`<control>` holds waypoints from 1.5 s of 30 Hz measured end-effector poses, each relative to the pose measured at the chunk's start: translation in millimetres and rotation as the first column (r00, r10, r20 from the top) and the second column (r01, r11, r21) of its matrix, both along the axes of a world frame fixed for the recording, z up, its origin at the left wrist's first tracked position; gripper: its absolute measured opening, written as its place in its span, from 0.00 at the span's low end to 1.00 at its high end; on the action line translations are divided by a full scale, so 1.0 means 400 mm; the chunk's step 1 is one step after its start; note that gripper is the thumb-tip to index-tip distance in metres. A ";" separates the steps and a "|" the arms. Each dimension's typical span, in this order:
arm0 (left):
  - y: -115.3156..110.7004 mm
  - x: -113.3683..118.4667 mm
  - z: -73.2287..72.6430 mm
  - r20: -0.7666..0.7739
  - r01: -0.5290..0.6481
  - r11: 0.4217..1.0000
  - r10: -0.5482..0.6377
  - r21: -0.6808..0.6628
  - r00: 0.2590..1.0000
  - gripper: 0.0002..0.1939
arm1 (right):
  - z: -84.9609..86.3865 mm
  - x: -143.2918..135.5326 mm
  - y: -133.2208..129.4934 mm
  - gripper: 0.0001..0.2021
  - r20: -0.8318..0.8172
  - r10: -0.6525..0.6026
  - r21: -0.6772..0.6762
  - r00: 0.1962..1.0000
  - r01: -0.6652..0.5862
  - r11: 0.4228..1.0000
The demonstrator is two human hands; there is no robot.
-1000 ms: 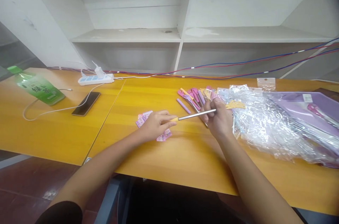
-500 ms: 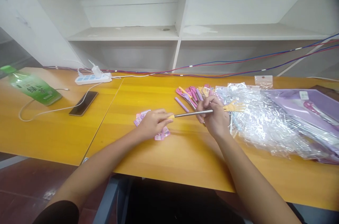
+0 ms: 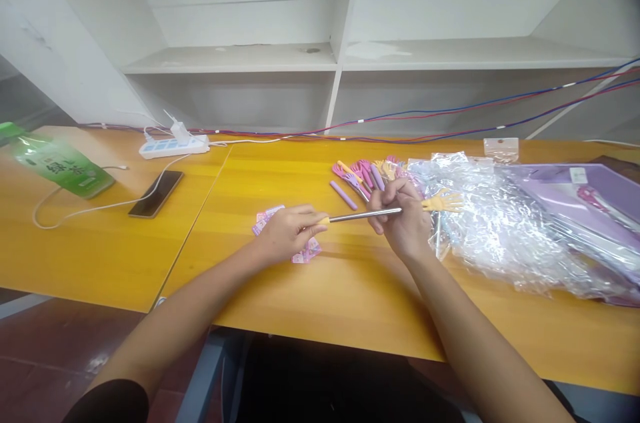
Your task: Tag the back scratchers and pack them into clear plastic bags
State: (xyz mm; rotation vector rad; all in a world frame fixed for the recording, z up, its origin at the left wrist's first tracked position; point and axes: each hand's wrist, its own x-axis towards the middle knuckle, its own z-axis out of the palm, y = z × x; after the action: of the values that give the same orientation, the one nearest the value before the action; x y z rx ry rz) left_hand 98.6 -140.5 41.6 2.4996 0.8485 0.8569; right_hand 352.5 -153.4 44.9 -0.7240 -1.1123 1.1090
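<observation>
While the left hand (image 3: pixel 286 234) grips the handle (image 3: pixel 325 220) of a back scratcher (image 3: pixel 365 215), in the head view, the right hand (image 3: pixel 407 223) closes around it near the yellow claw (image 3: pixel 444 202), above the worktop (image 3: pixel 350 296). It wears no bag (whether it is otherwise finished, I cannot tell). The work looks far from done: more scratchers (image 3: pixel 345 195) lie unheld beyond, with clear bags (image 3: pixel 500 229) heaped to the right and printed cards (image 3: pixel 307 251) beneath the left hand.

The scratcher (image 3: pixel 364 215) is yellow and silver, the tray (image 3: pixel 553 191) lilac, the bottle (image 3: pixel 60 164) green.
</observation>
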 end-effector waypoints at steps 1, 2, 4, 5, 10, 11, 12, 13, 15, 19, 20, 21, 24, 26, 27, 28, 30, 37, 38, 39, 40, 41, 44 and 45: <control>0.000 0.000 -0.001 0.006 0.004 1.000 -0.004 0.014 1.000 0.18 | 0.000 -0.002 0.000 0.10 -0.001 0.001 0.000 1.000 -0.001 1.000; 0.000 0.000 -0.002 0.012 0.006 1.000 -0.007 0.027 1.000 0.18 | 0.000 -0.004 0.000 0.11 -0.003 0.004 0.000 1.000 -0.004 1.000; 0.000 0.000 -0.005 0.017 0.010 0.998 -0.011 0.055 1.000 0.17 | 0.000 -0.009 -0.001 0.12 -0.005 0.007 0.003 1.000 -0.007 1.000; 0.000 0.001 -0.007 0.018 0.013 0.998 -0.014 0.065 1.000 0.17 | -0.001 -0.011 -0.002 0.12 -0.004 0.009 0.006 1.000 -0.009 1.000; -0.005 0.005 -0.012 0.035 0.032 0.998 -0.034 0.061 0.999 0.17 | -0.006 -0.024 -0.004 0.12 -0.003 0.022 0.031 1.000 -0.022 0.999; -0.006 0.005 -0.012 0.036 0.034 0.998 -0.036 0.050 0.999 0.17 | -0.008 -0.026 -0.004 0.12 -0.006 0.025 0.035 1.000 -0.025 0.999; -0.008 0.006 -0.013 0.037 0.035 0.999 -0.036 0.039 0.999 0.17 | -0.011 -0.029 -0.005 0.12 -0.007 0.029 0.037 1.000 -0.028 0.999; -0.009 0.006 -0.014 0.039 0.035 0.999 -0.036 0.030 0.999 0.17 | -0.013 -0.031 -0.006 0.12 -0.008 0.033 0.038 0.999 -0.033 0.999; -0.011 0.007 -0.014 0.042 0.036 0.999 -0.037 0.026 0.998 0.17 | -0.016 -0.038 -0.009 0.13 -0.002 0.038 0.036 0.999 -0.038 0.999; -0.013 0.009 -0.014 0.017 0.043 0.999 -0.044 0.029 0.999 0.18 | -0.022 -0.053 -0.016 0.13 0.016 0.039 0.027 0.999 -0.040 0.999; -0.013 0.010 -0.014 0.012 0.047 0.999 -0.047 0.027 0.999 0.18 | -0.025 -0.056 -0.017 0.12 0.017 0.045 0.028 0.999 -0.046 0.999; -0.014 0.011 -0.014 0.011 0.050 0.998 -0.051 0.025 0.999 0.18 | -0.028 -0.059 -0.018 0.12 0.015 0.053 0.029 0.998 -0.054 0.998; -0.017 0.013 -0.014 0.013 0.061 0.998 -0.062 0.020 0.998 0.18 | -0.040 -0.066 -0.020 0.11 0.013 0.066 0.022 0.998 -0.066 0.998; -0.020 0.014 -0.015 0.016 0.063 0.998 -0.064 0.020 0.998 0.18 | -0.049 -0.071 -0.020 0.11 0.014 0.066 0.002 0.998 -0.066 0.998; -0.021 0.014 -0.016 0.016 0.062 0.998 -0.063 0.020 0.998 0.18 | -0.053 -0.073 -0.021 0.11 0.013 0.067 -0.006 0.998 -0.067 0.998; -0.022 0.014 -0.017 0.018 0.060 0.998 -0.060 0.020 0.998 0.18 | -0.057 -0.076 -0.021 0.11 0.012 0.070 -0.012 0.997 -0.070 0.997; -0.025 0.016 -0.019 0.017 0.053 0.998 -0.054 0.018 0.998 0.18 | -0.062 -0.082 -0.023 0.11 0.005 0.077 -0.017 0.997 -0.076 0.997; -0.024 0.021 -0.013 -0.001 0.033 0.998 -0.033 0.044 0.999 0.18 | -0.046 -0.065 -0.019 0.11 0.049 0.114 -0.083 0.992 -0.110 0.991; -0.023 0.021 -0.010 -0.012 0.012 0.998 -0.012 0.061 1.000 0.18 | -0.042 -0.058 -0.014 0.13 0.065 0.107 -0.105 0.992 -0.100 0.989; -0.021 0.020 -0.007 -0.026 -0.012 0.996 0.014 0.083 1.000 0.18 | -0.040 -0.051 -0.007 0.16 0.072 0.086 -0.118 0.994 -0.077 0.990; -0.019 0.018 -0.006 -0.042 -0.039 0.993 0.044 0.109 0.998 0.18 | -0.041 -0.045 -0.001 0.20 0.070 0.057 -0.127 0.996 -0.048 0.991; -0.017 0.016 -0.006 -0.057 -0.068 0.988 0.076 0.138 0.995 0.18 | -0.043 -0.041 0.006 0.24 0.064 0.034 -0.136 0.997 -0.025 0.990; -0.012 0.011 -0.014 -0.087 -0.119 0.969 0.140 0.217 0.986 0.18 | -0.058 -0.042 0.018 0.30 0.057 0.051 -0.181 0.997 -0.040 0.983; -0.011 0.009 -0.019 -0.088 -0.119 0.966 0.143 0.231 0.986 0.18 | -0.064 -0.046 0.018 0.30 0.052 0.069 -0.186 0.996 -0.058 0.981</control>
State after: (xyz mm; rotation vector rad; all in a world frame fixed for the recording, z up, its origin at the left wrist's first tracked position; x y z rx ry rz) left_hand 102.2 -144.9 34.0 2.7300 1.0123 0.9180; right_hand 333.9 -146.0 19.4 -0.8754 -1.0978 1.2633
